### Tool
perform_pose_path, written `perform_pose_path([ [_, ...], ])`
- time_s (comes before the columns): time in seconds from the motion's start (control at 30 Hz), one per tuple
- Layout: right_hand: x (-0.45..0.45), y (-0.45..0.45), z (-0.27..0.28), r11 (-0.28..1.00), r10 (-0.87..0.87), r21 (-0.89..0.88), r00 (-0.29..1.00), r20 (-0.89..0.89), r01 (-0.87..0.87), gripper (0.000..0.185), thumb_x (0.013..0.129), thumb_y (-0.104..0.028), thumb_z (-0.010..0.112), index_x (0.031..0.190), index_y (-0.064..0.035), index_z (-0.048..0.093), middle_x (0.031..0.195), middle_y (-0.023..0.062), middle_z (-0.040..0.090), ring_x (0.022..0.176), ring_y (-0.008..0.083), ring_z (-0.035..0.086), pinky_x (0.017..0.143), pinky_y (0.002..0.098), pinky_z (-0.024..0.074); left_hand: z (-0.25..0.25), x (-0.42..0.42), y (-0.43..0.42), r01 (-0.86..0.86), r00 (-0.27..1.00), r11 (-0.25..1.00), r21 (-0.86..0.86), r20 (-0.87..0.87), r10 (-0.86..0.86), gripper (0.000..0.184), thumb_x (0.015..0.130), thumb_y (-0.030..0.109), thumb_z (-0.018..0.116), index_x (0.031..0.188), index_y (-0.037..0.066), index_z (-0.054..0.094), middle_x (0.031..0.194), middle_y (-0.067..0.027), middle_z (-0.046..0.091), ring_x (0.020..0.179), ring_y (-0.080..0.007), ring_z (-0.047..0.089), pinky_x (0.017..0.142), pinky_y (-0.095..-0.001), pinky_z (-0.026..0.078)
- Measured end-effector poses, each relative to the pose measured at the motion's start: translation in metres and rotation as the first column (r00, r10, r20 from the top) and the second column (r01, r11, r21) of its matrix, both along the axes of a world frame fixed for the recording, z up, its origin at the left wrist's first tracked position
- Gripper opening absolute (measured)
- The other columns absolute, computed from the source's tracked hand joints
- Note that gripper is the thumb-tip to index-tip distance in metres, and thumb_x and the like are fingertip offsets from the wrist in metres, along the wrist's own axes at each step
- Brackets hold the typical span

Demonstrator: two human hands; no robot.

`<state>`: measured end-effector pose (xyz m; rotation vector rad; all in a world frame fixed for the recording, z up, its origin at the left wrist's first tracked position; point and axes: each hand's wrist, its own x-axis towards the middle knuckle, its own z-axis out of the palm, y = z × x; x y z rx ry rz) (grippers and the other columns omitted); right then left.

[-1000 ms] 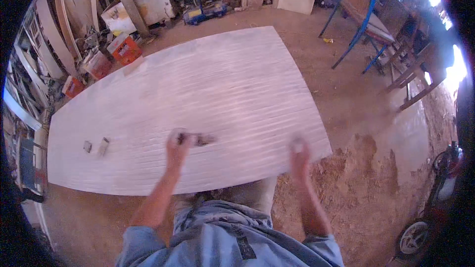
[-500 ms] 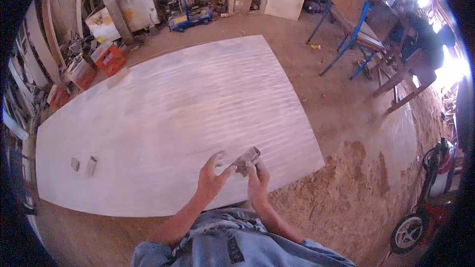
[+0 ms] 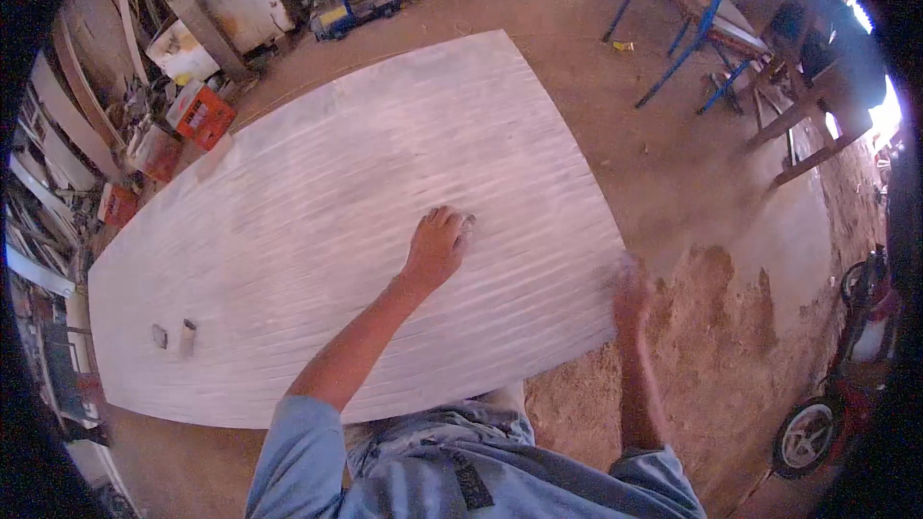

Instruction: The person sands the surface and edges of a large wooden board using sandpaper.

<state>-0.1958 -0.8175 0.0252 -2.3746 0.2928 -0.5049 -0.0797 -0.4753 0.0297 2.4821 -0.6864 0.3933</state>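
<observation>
A small grey piece (image 3: 468, 225) sits right of the middle of a white panel (image 3: 288, 202), partly hidden beneath the left hand (image 3: 438, 244), palm down with fingers curled around it, forearm slanting forward and inward. The right hand (image 3: 630, 290), too blurred to show its grip, hovers by the panel's right edge, that arm reaching nearly straight ahead.

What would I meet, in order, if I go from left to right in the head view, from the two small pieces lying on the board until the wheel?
Grey piece → longer pale piece → left hand → right hand, blurred → wheel.
</observation>
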Motion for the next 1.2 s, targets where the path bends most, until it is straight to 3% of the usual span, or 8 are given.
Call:
perform_pose_path([
  [0.37, 0.027, -0.051, -0.035, 0.93, -0.212, -0.363, 0.887, -0.41, 0.054, 0.038, 0.088, -0.032, 0.053, 0.116, -0.0071, 0.056, 0.125, 0.0122, 0.054, 0.114, 0.0342, 0.05, 0.104, 0.0434, 0.031, -0.051, 0.027, -0.047, 0.185, 0.982, 0.973, 0.137, -0.053, -0.179, 0.036, 0.069, 0.002, 0.056, 0.105, 0.002, 0.057, 0.103, -0.0163, 0.056, 0.103, -0.034, 0.051, 0.095, -0.045, 0.039],
  [0.53, 0.03, -0.042, -0.01, 0.989, -0.146, -0.028, 0.895, -0.421, 0.148, 0.037, 0.093, -0.034, 0.044, 0.113, -0.0064, 0.059, 0.123, 0.0157, 0.055, 0.115, 0.0367, 0.049, 0.103, 0.0468, 0.0301, -0.022, 0.071, -0.178, 0.254, 0.962, 0.953, 0.163, -0.143, -0.232, 0.037, 0.069, 0.0, 0.055, 0.106, 0.003, 0.057, 0.108, -0.0183, 0.056, 0.107, -0.0356, 0.05, 0.098, -0.0458, 0.038],
  [0.7, 0.026, -0.049, -0.034, 0.962, -0.205, -0.236, 0.938, -0.278, 0.14, 0.035, 0.093, -0.031, 0.043, 0.111, -0.0058, 0.06, 0.104, 0.018, 0.061, 0.098, 0.0355, 0.058, 0.085, 0.0419, 0.0438, -0.036, 0.045, -0.068, 0.248, 0.964, 0.943, 0.222, 0.042, -0.264, 0.025, 0.081, 0.011, 0.053, 0.105, 0.008, 0.06, 0.098, -0.0172, 0.056, 0.095, -0.0339, 0.053, 0.085, -0.0437, 0.045],
  [0.77, 0.026, -0.049, -0.033, 0.962, -0.213, -0.229, 0.938, -0.275, 0.151, 0.035, 0.094, -0.031, 0.043, 0.11, -0.0054, 0.061, 0.103, 0.0183, 0.062, 0.096, 0.0356, 0.058, 0.085, 0.0418, 0.0438, -0.016, 0.024, -0.025, 0.216, 0.96, 0.935, 0.28, -0.238, -0.15, 0.027, 0.082, 0.016, 0.055, 0.107, 0.009, 0.06, 0.098, -0.0164, 0.057, 0.094, -0.0343, 0.053, 0.085, -0.0445, 0.045],
  [0.87, 0.026, -0.051, -0.031, 0.978, -0.17, -0.172, 0.917, -0.361, 0.114, 0.034, 0.094, -0.029, 0.042, 0.109, -0.0057, 0.061, 0.101, 0.0187, 0.061, 0.095, 0.036, 0.058, 0.084, 0.0424, 0.044, -0.021, 0.035, -0.046, 0.258, 0.966, 0.919, 0.3, -0.104, -0.237, 0.029, 0.082, 0.018, 0.057, 0.109, 0.008, 0.06, 0.096, -0.0166, 0.058, 0.093, -0.0346, 0.053, 0.083, -0.0444, 0.046],
  [0.93, 0.028, -0.051, -0.032, 0.978, -0.121, -0.198, 0.956, -0.266, 0.068, 0.031, 0.094, -0.028, 0.043, 0.106, -0.0062, 0.062, 0.099, 0.0188, 0.061, 0.095, 0.0366, 0.057, 0.083, 0.0431, 0.044, -0.028, 0.067, -0.115, 0.314, 0.928, 0.926, 0.209, -0.276, -0.252, 0.029, 0.08, 0.016, 0.058, 0.107, 0.006, 0.059, 0.097, -0.0175, 0.059, 0.094, -0.0351, 0.053, 0.083, -0.0457, 0.045],
  [1.0, 0.03, -0.046, -0.02, 0.983, -0.137, -0.162, 0.943, -0.304, 0.091, 0.031, 0.094, -0.027, 0.043, 0.105, -0.0059, 0.062, 0.098, 0.0188, 0.061, 0.095, 0.0369, 0.057, 0.083, 0.0435, 0.044, -0.07, 0.1, -0.19, 0.328, 0.925, 0.945, 0.011, 0.198, -0.323, 0.025, 0.082, 0.015, 0.056, 0.104, 0.003, 0.059, 0.098, -0.0188, 0.058, 0.094, -0.036, 0.053, 0.084, -0.0474, 0.045],
  [1.2, 0.035, -0.038, 0.0, 0.987, -0.158, -0.048, 0.896, -0.414, 0.151, 0.032, 0.093, -0.029, 0.043, 0.104, -0.0051, 0.061, 0.098, 0.0189, 0.061, 0.095, 0.0378, 0.056, 0.083, 0.0437, 0.0433, -0.053, 0.097, -0.18, 0.279, 0.959, 0.96, 0.009, 0.05, -0.28, 0.019, 0.083, 0.017, 0.056, 0.095, 0.002, 0.059, 0.099, -0.0193, 0.058, 0.093, -0.0385, 0.054, 0.085, -0.0479, 0.045],
])
